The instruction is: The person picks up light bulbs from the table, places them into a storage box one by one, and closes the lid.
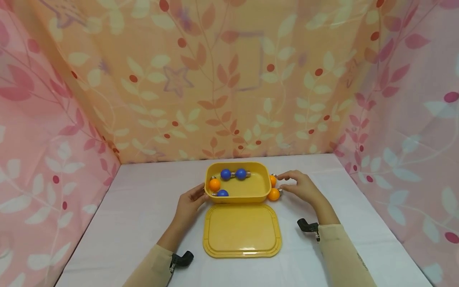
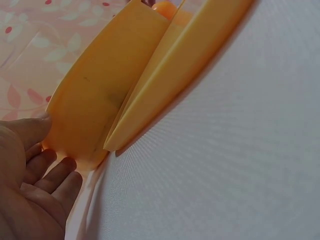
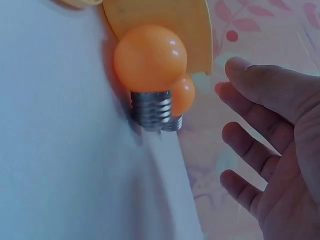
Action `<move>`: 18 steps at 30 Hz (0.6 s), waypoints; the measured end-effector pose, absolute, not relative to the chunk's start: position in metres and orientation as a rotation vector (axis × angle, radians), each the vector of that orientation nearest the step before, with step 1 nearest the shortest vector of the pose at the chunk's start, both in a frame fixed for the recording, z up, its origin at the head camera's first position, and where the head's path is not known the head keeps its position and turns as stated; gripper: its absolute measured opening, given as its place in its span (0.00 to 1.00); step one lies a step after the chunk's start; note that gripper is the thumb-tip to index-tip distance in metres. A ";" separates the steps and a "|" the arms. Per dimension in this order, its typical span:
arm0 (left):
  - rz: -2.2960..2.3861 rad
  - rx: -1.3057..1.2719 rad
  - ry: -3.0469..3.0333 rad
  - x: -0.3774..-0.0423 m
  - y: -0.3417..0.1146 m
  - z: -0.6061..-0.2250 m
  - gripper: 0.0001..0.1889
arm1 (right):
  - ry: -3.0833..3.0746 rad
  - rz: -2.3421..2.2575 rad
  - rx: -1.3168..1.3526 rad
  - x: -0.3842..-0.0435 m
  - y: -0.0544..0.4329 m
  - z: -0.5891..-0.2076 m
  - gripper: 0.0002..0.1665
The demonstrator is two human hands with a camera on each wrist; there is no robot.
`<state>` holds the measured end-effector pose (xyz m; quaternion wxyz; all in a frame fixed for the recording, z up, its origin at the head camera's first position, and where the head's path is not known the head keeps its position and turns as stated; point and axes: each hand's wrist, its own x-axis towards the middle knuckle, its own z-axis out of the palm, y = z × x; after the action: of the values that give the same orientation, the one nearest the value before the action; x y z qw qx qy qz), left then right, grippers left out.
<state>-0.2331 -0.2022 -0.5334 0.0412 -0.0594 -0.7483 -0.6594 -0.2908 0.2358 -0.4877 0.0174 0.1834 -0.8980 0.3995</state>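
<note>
On counter [image 1: 143,199], near back edge: apparently steadying yellow box [image 1: 247,199] with loose left fingers [image 2: 57,176]; holding right fingers [image 3: 247,147] wide beside orange bulbs [image 3: 150,59].

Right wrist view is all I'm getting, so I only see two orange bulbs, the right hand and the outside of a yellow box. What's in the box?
Observer: Three blue bulbs and one orange bulb lie inside the box.
Operator: How are the blue ones placed in there?
Observer: Two lie in a line near the far wall; the third lies by the near wall, toward the left.
Operator: And where's the other hand?
Observer: The left hand is at the box's left end, across from the side where your two orange bulbs lie.
</note>
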 end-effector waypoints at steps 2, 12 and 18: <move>-2.018 -0.187 -2.291 -0.234 -0.202 -0.533 0.28 | -2.819 1.271 0.536 -0.293 0.241 -0.491 0.19; -2.000 -0.181 -2.313 -0.233 -0.201 -0.534 0.28 | -2.902 1.525 0.435 -0.301 0.256 -0.515 0.26; -1.999 -0.190 -2.310 -0.235 -0.202 -0.534 0.28 | -2.893 1.572 0.526 -0.301 0.254 -0.526 0.23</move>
<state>-0.2351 -0.2020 -0.5344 0.0406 -0.0620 -0.7541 -0.6525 -0.3013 0.2543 -0.5258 -0.0964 0.1569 -0.8636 0.4693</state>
